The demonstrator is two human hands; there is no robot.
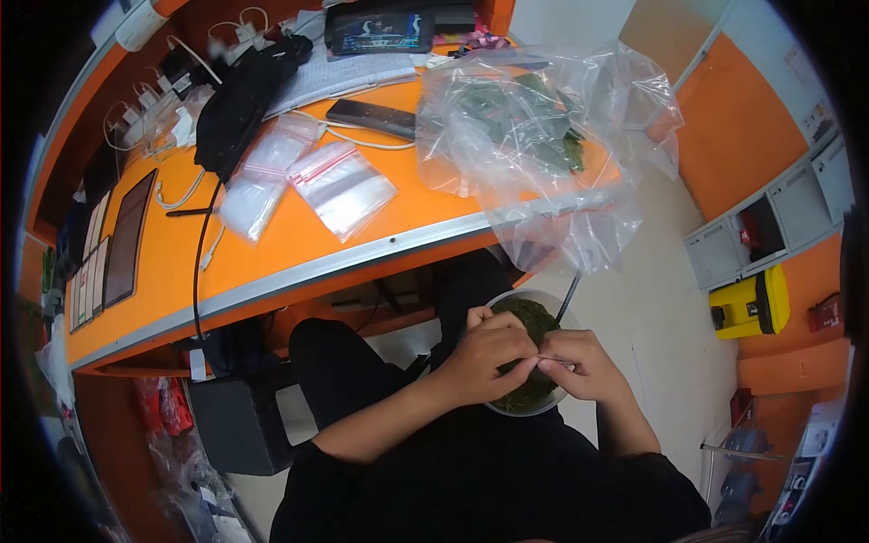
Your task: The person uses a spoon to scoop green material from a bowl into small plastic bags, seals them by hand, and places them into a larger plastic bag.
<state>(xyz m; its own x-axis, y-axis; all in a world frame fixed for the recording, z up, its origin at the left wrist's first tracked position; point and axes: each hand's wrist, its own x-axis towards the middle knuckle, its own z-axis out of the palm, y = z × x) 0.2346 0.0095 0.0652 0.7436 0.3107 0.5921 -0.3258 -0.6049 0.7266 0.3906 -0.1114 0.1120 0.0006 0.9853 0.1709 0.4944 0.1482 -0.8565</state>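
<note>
A round metal bowl (534,409) with chopped-looking green leafy stuff (529,312) in it sits at my lap. Over its middle, my left hand (493,355) and my right hand (579,364) meet, fingertips pinched together. A small thin piece (558,362) shows between the fingers, too small to name. Both hands are closed and cover part of the bowl. Against the bowl's far rim leans a thin grey handle (569,297); its lower end is hidden.
On the orange table (416,204) lie a clear plastic bag (534,136) with green leaves, zip bags (342,185), a dark remote-like bar (371,118), a black pouch (235,118) and a lit phone (380,33). A black stool (237,425) stands at left.
</note>
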